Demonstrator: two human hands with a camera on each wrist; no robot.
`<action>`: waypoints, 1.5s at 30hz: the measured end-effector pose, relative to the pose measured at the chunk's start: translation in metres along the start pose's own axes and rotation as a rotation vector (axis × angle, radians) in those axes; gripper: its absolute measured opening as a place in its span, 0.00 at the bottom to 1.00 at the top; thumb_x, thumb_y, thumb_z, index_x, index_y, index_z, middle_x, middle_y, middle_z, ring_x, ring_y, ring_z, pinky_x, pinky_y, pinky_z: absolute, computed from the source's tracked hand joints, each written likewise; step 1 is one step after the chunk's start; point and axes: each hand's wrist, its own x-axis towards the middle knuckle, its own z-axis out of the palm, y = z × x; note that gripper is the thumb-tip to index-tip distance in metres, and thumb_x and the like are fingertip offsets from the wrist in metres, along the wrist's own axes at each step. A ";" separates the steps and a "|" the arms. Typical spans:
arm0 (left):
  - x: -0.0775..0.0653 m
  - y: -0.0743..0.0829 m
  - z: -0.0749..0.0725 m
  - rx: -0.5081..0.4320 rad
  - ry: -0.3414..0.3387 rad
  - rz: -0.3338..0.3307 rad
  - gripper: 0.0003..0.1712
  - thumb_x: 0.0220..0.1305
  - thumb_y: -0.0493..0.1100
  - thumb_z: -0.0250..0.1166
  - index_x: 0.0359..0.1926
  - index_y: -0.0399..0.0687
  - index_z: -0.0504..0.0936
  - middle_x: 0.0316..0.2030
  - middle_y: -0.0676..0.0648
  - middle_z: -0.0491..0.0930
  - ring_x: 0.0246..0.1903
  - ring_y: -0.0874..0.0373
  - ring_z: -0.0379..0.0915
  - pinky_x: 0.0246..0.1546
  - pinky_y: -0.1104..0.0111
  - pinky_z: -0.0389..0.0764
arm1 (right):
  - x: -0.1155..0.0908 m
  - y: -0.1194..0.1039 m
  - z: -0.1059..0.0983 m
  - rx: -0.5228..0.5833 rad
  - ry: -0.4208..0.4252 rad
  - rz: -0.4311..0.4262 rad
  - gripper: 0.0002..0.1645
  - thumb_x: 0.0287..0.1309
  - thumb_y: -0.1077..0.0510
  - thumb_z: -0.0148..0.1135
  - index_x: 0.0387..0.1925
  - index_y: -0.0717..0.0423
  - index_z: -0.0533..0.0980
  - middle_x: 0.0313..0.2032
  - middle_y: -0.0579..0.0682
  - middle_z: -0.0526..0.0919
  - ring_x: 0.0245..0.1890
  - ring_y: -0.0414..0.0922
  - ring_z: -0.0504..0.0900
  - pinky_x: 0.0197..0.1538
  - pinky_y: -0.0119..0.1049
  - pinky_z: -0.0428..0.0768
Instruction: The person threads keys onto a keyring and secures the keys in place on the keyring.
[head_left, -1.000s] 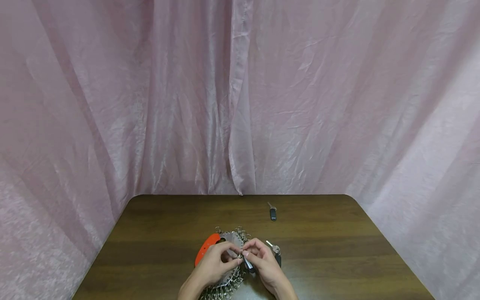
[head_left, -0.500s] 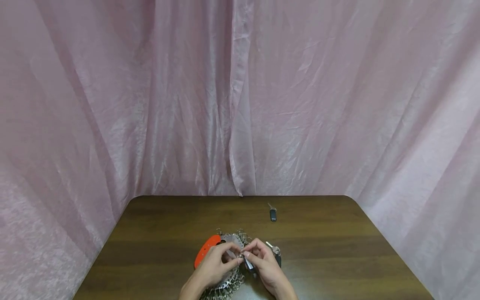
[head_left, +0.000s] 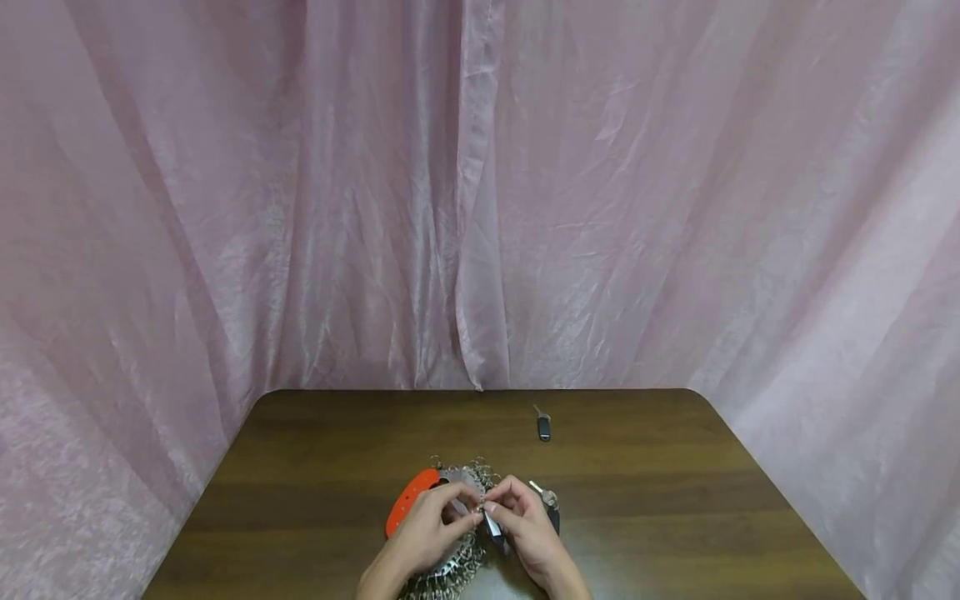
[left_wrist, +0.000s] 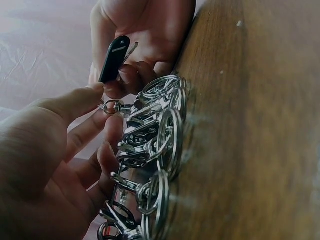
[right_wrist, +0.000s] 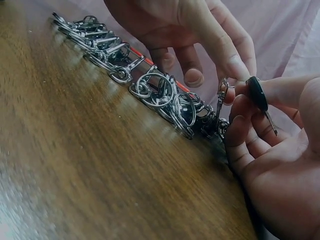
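Left hand (head_left: 426, 523): thumb + forefinger pinching a silver clasp (right_wrist: 221, 99); other fingers bent.
Right hand (head_left: 522, 523): thumb + forefinger pinching the end of a black key tag (left_wrist: 114, 58), tips right beside the left ones.
Key (right_wrist: 271, 123): palm side of right fingers, angled off the tag.
Step (my read): working the clasp-to-tag joint. Hooking or unhooking? Can't tell, fingertips cover it.
Do it well: anchor clasp with left, do fine turning with right. Pinch close to the joint, skin off the clasp's gate.
Clasp bunch (left_wrist: 150, 135): just beside left fingers; likely snag risk, don't drag it.
Orange handle (head_left: 410, 502): outboard of left fingers, partly behind the hand.
Second key tag (head_left: 553, 521): just outboard of right fingers, on table (head_left: 675, 500).
Far key tag (head_left: 543, 428): well ahead of both.
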 end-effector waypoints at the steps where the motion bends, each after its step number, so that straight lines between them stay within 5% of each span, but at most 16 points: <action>1: 0.000 0.000 0.000 0.000 -0.002 -0.003 0.09 0.71 0.48 0.73 0.48 0.54 0.86 0.42 0.55 0.85 0.35 0.65 0.83 0.37 0.69 0.84 | 0.000 0.000 0.000 -0.004 -0.002 0.001 0.14 0.70 0.70 0.63 0.49 0.77 0.71 0.42 0.51 0.83 0.44 0.43 0.82 0.47 0.32 0.80; 16: -0.001 0.001 -0.001 0.013 0.007 -0.020 0.14 0.72 0.51 0.71 0.54 0.55 0.86 0.43 0.56 0.83 0.35 0.65 0.82 0.38 0.69 0.83 | 0.000 0.000 -0.001 -0.014 -0.037 -0.013 0.21 0.71 0.69 0.62 0.54 0.83 0.66 0.42 0.48 0.84 0.43 0.39 0.82 0.45 0.29 0.79; 45: -0.002 0.004 0.001 0.071 0.027 -0.038 0.11 0.72 0.50 0.71 0.50 0.52 0.88 0.44 0.56 0.82 0.35 0.68 0.80 0.39 0.69 0.82 | 0.001 0.001 -0.003 -0.013 -0.051 0.022 0.21 0.72 0.68 0.62 0.54 0.83 0.67 0.44 0.48 0.85 0.44 0.40 0.83 0.47 0.30 0.80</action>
